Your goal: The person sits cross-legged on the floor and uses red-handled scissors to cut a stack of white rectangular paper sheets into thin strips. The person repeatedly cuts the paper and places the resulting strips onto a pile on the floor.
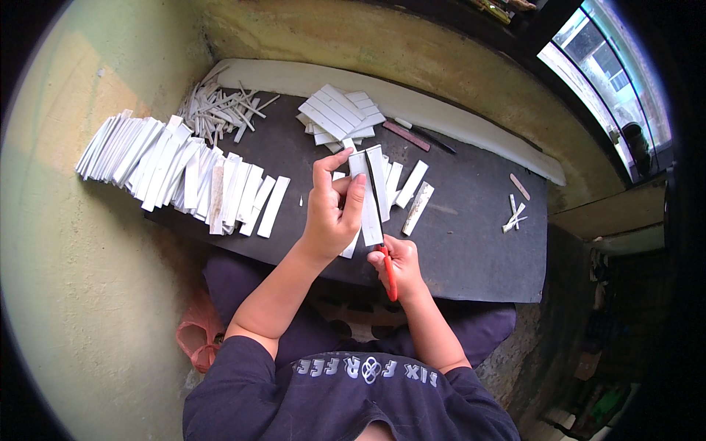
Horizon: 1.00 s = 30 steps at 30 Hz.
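My left hand (332, 206) pinches a white rectangular piece of thin sheet (368, 213) by its left side, thumb on top. In my right hand (399, 263) is a pair of scissors (390, 273) with red handles. Their dark blades run lengthwise over the white piece, nearly to its far end. Behind my hands lies a stack of larger white pieces (338, 114) marked with lines. Several narrow white strips (412, 184) rest just right of the held piece, one of them stained.
A long row of white strips (162, 158) covers the dark table's (471, 242) left side. Thin offcuts (220, 110) are heaped at the back left. A reddish-brown strip (406, 136) and a black pen (435, 141) lie behind. A few scraps (515, 217) sit at right. Walls border the left and back.
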Motion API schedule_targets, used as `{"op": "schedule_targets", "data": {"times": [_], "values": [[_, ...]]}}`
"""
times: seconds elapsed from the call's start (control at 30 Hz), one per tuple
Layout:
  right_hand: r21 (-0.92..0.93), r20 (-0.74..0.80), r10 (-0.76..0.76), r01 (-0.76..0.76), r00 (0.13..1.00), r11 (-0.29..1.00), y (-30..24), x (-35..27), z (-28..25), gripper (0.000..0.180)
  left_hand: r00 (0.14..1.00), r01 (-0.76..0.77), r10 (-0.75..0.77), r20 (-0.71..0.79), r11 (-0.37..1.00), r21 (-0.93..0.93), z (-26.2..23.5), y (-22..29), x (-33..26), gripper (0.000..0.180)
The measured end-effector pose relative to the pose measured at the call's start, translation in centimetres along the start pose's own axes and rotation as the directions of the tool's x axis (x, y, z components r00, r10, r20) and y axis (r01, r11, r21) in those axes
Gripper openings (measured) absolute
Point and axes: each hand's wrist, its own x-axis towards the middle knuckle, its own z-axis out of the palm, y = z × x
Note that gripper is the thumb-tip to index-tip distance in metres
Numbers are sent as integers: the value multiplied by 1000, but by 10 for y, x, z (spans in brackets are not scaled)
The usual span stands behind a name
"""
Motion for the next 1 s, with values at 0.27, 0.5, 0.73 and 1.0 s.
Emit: {"op": "schedule_targets", "data": {"times": [0.27,0.5,0.73,1.0], "values": [[-108,11,-88,88,996,990,-6,0,-3,38,1000,19,-19,-9,1000,-14,3,8,1,34],[-21,79,12,-11,997,1000,-16,-4,-10,37,1000,12,-12,27,1000,21,4,4,-6,34],[-71,114,45,-37,992,997,-19,-6,-15,38,992,76,-73,103,997,-23,6,-3,-15,34],[-56,70,42,-38,997,998,-13,-5,-12,44,985,113,-110,135,994,-14,7,-7,-18,34]]}}
